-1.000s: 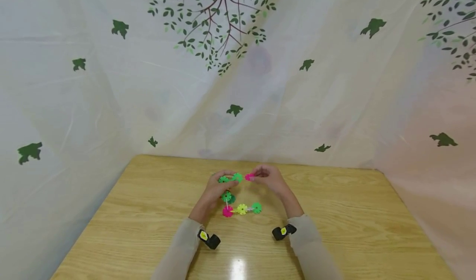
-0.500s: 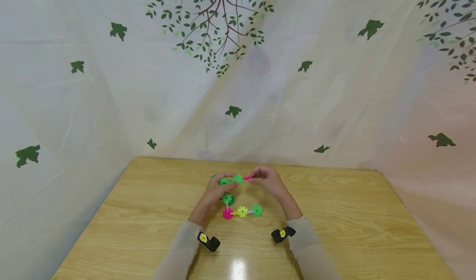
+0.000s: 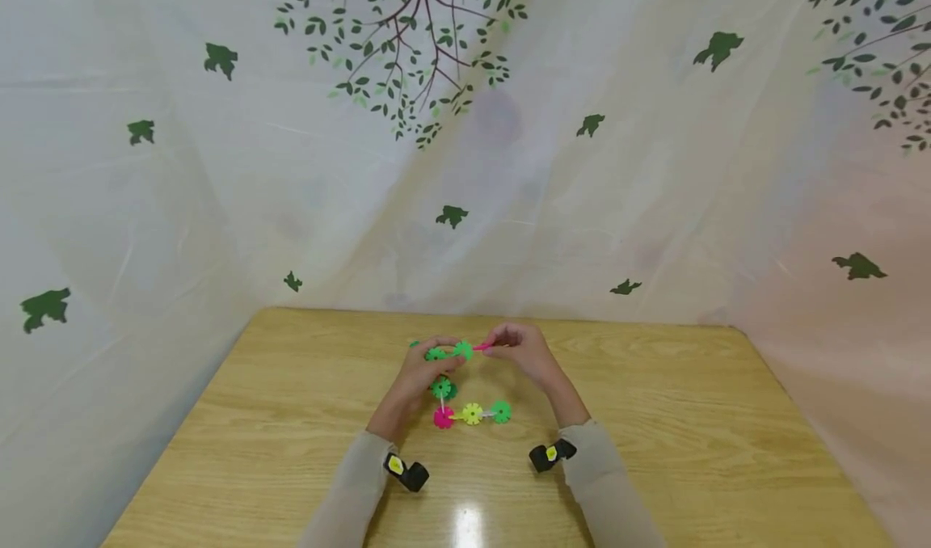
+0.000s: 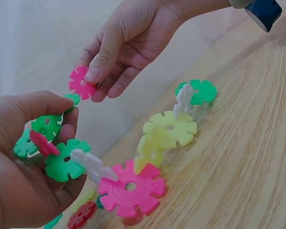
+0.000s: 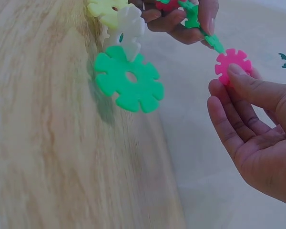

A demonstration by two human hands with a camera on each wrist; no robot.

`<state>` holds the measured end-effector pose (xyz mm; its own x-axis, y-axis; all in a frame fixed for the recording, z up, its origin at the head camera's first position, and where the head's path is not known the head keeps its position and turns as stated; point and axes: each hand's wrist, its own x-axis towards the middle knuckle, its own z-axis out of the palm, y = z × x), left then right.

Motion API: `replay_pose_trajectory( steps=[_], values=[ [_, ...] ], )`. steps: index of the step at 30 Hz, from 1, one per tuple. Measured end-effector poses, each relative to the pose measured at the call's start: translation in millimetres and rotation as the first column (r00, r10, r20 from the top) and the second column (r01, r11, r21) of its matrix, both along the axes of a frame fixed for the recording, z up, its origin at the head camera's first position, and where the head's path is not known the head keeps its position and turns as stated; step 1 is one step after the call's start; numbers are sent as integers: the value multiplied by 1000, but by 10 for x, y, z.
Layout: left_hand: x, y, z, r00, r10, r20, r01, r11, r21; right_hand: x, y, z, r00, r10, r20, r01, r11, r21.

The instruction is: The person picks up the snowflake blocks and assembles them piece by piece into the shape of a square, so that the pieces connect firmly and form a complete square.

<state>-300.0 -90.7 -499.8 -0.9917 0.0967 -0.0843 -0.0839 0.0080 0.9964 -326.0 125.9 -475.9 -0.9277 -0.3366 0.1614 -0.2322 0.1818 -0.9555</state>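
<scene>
My left hand (image 3: 422, 368) pinches a green notched disc (image 3: 463, 351) at one end of a chain of linked discs. Between the thumb and fingers of my right hand (image 5: 262, 109) is a pink disc (image 5: 232, 66), its edge against that green disc. The chain bends round past my left palm, through a white disc (image 4: 93, 164), a larger-looking pink disc (image 4: 132, 188) and yellow discs (image 4: 169, 128), to a green disc (image 5: 128, 81) at the other end. Part of the chain is hidden by my left hand.
The wooden table (image 3: 698, 419) reaches back to a pale curtain (image 3: 349, 192) printed with branches and green leaf-like shapes. A black wrist camera (image 3: 407, 473) sits by my left sleeve, another (image 3: 551, 455) by my right.
The pink disc in my right hand has turned edge-on in the head view and moved left, from a small gap away to meet the green disc. My left hand keeps its hold.
</scene>
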Motion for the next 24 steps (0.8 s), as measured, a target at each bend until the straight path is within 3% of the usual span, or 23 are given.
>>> replay_pose_trajectory(
  steps=[14, 24],
  values=[
    [20, 2, -1, 1000, -19, 11, 19, 999, 30, -6, -5, -38, 1000, 25, -9, -25, 999, -19],
    [18, -12, 11, 999, -49, 8, 49, 998, 29, -15, -31, -55, 1000, -8, -1, 8, 999, -51]
  ],
)
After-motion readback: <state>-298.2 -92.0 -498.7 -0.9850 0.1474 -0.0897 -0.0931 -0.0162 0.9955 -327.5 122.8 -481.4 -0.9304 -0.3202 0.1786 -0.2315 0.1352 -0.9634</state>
